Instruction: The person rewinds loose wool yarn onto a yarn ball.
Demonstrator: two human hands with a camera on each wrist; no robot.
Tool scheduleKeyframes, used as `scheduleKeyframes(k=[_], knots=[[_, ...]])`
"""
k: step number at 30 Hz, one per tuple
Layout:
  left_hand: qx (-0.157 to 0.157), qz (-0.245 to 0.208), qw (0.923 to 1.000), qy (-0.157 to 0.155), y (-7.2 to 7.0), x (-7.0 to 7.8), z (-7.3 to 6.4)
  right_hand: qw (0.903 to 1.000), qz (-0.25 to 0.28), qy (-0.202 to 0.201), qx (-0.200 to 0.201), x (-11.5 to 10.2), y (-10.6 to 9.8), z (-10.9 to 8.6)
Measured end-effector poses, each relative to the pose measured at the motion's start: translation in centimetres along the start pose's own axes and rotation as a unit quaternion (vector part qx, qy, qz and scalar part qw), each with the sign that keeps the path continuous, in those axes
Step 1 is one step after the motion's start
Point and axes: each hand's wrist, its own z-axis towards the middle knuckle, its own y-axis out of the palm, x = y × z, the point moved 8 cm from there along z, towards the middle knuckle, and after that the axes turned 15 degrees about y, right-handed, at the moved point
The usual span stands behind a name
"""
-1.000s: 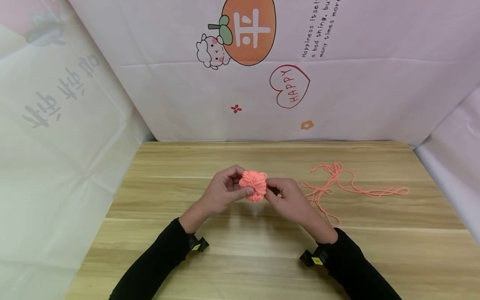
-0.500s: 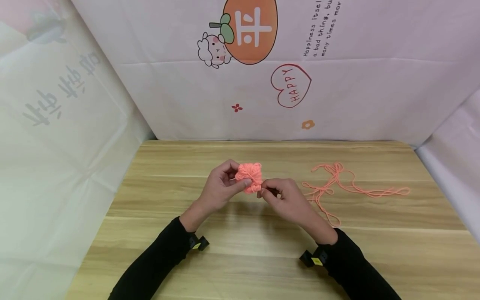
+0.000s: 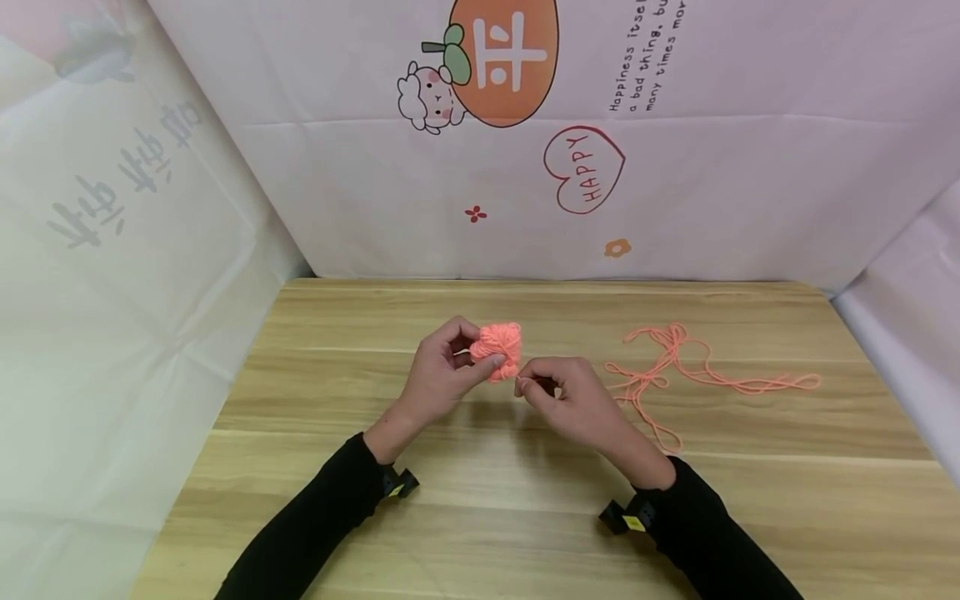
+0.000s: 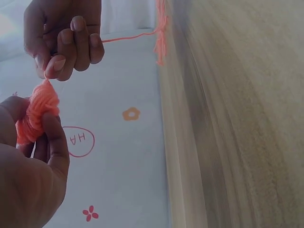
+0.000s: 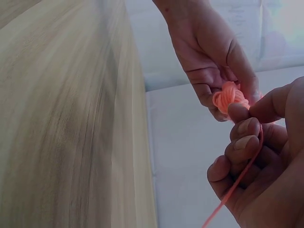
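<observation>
My left hand point(image 3: 442, 371) holds a small wound ball of coral-pink yarn point(image 3: 498, 343) between thumb and fingers, above the middle of the table. Just to its right, my right hand point(image 3: 573, 400) pinches the yarn strand between thumb and forefinger, its other fingers curled. The right wrist view shows the strand point(image 5: 237, 180) running from that pinch down across the curled fingers. In the left wrist view a short bit of yarn joins the ball point(image 4: 42, 107) to the right fingertips, and the strand point(image 4: 128, 37) leads off from the hand toward the loose yarn.
Loose tangled coral yarn point(image 3: 667, 367) lies on the wooden table point(image 3: 480, 517) to the right, partly behind my right wrist. A white printed cloth point(image 3: 360, 200) stands behind the table's far edge, with more cloth at both sides.
The ball and my left hand have moved slightly up and left, away from my right fingers. A small gap now shows between the ball and the right hand.
</observation>
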Motion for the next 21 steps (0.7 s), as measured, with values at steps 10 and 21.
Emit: scheduleKeyframes(k=[10, 21], knots=[[-0.047, 0.067, 0.9966, 0.007, 0.7, 0.4, 0.0, 1.0000, 0.003, -0.001, 0.008, -3.1, -1.3, -0.9], [-0.085, 0.078, 0.9928, -0.031, 1.0, -2.0, -0.8, 0.9995, 0.012, -0.004, 0.027, -3.1, -2.0, -0.9]])
